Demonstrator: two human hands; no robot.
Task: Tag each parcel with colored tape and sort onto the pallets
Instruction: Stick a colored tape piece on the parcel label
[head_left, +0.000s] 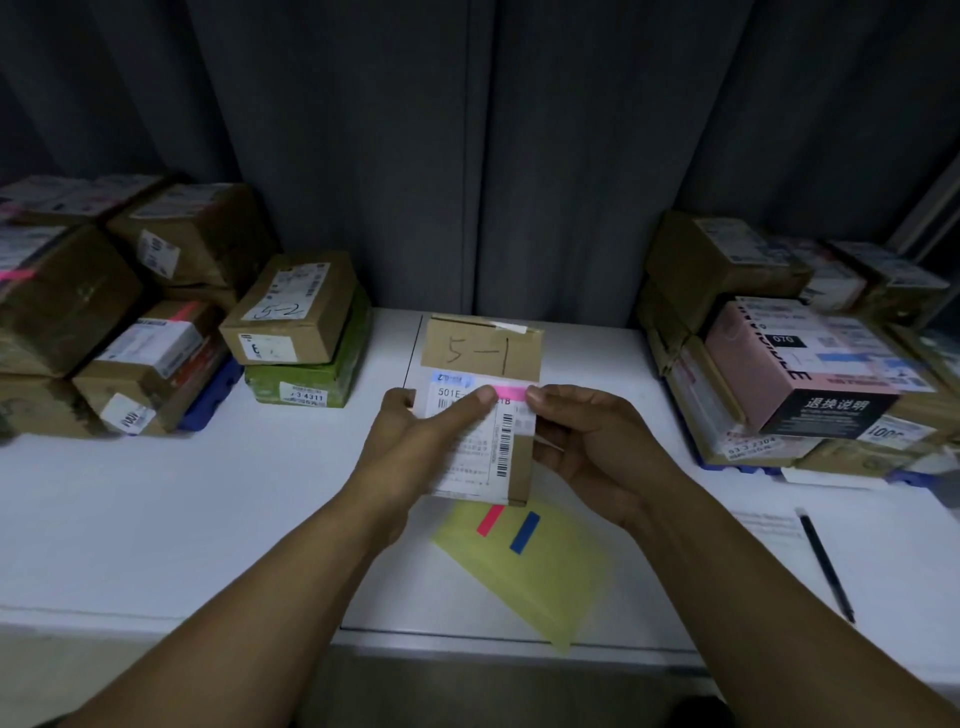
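My left hand (415, 431): curled round the left edge of the parcel, thumb pressed flat on the left end of the pink tape strip (506, 392). My right hand (582, 441): fingers loosely bent at the parcel's right side, thumb tip on the strip's right end. Parcel (483, 395): brown cardboard box marked "5-1" by hand, white shipping label with barcode on its near face, held at the middle of the white bench (156, 519); whether its far end rests on the bench I cannot tell; the pink strip lies across the top of the label. Just below the parcel, flat on the bench: yellow backing sheet (530, 566) carrying one pink tape piece (490, 519) and one blue tape piece (524, 532), side by side and apart. Near right: black pen (826, 564) lying on a printed paper sheet (769, 530). Left: box marked "5-2" (291, 312) stacked on a green box (311, 379); beyond it, a pile of brown parcels (104, 306), some showing pink tape. Right: stacked parcels (727, 312) topped by a pink-and-black carton (795, 374). Behind: dark grey curtain (467, 156).
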